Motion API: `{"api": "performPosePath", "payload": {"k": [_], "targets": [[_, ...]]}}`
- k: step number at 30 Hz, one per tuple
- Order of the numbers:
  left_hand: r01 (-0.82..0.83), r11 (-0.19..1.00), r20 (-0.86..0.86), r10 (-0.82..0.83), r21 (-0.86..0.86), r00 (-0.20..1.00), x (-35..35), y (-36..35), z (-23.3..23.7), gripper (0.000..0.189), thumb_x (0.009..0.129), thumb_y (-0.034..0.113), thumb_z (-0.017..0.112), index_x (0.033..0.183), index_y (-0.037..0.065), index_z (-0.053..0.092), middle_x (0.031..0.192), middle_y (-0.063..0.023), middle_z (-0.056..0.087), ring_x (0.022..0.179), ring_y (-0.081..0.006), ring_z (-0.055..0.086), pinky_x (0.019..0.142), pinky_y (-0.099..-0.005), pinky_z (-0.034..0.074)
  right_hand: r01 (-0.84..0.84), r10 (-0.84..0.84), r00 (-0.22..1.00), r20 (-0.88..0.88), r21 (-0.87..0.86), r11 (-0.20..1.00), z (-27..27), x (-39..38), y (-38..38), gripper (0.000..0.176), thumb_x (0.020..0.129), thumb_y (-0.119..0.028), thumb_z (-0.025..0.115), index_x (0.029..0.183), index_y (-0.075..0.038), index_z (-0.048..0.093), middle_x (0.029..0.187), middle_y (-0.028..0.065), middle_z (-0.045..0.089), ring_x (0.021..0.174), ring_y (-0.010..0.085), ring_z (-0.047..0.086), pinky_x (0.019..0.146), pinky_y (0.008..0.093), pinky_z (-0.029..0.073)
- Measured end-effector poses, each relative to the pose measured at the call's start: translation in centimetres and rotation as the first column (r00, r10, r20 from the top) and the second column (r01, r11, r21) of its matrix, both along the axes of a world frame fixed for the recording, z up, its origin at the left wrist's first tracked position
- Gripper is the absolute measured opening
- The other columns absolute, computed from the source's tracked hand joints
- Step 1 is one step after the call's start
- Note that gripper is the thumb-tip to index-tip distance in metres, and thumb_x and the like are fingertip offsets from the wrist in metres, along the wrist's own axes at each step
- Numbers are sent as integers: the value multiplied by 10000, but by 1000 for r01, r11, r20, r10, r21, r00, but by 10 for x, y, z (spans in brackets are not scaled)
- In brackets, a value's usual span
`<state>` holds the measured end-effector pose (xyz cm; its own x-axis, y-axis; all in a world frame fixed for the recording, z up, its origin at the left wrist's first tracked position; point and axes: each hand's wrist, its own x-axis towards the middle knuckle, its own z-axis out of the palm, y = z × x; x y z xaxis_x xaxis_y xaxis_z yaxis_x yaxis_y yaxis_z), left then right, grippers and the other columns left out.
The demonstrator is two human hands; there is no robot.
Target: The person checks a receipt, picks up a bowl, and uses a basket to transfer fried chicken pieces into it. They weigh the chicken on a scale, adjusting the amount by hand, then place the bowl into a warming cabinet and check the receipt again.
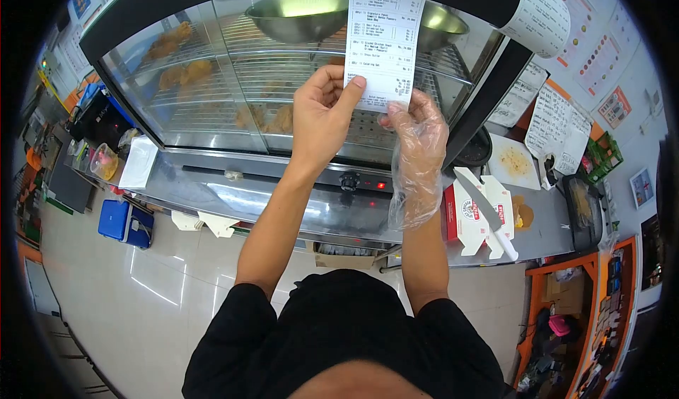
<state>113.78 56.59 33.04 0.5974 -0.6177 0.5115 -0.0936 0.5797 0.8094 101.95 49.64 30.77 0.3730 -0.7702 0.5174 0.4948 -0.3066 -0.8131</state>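
White paper printed in dark rows, the receipt (385,38) is a long narrow strip that hangs down from the top edge of the warming cabinet (205,109), in front of its glass. Its long axis runs straight up and down, and a block of small print closes its lower end. The left hand (322,112), bare, is the nearer one: its fingers (351,88) are pinched on the strip's lower left edge, so the paper runs upward from that grip. The right hand (419,141), in a loose clear plastic glove (414,194), meets the lower right corner from below; I cannot tell whether its fingers are closed on the paper or only touch it. Behind the glass lie fried pieces (185,73) on wire racks, under two metal bowls (297,17). More slips (541,13) hang at the cabinet's upper right corner. Toward the right end of the steel bench (548,240) stand red-and-white boxes (463,215) with a knife (488,211) laid across them.
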Motion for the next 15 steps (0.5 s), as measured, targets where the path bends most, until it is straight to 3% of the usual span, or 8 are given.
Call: {"api": "performPosePath", "payload": {"k": [8,10,11,15], "targets": [[-41,999,19,41,33,999,6,-11,-7,174,950,140,679,1010,-20,646,885,-41,700,757,-52,601,663,-212,460,59,-67,996,66,128,990,-29,1,7,354,954,-136,656,1257,29,572,1032,109,652,809,128,620,722,274,541],[-42,998,10,42,53,999,6,-13,-9,176,950,140,679,1012,-21,646,888,-42,699,761,-53,601,672,-213,462,77,-72,997,-33,185,980,-48,-1,14,346,968,-201,654,1233,13,588,999,80,642,788,120,615,705,266,535],[-36,999,5,36,37,999,6,-15,-9,178,950,141,680,1011,-22,646,891,-43,699,765,-54,602,680,-213,465,53,-45,998,-47,182,982,-65,1,16,342,975,-246,650,1204,4,602,982,65,636,772,110,607,681,261,522],[-26,999,-5,26,20,1000,7,-16,-7,186,949,145,683,1012,-25,644,908,-51,699,784,-60,605,714,-216,475,-140,188,960,-206,230,963,-130,0,38,261,977,-200,637,1144,0,622,946,54,649,751,117,602,683,252,495]]}}
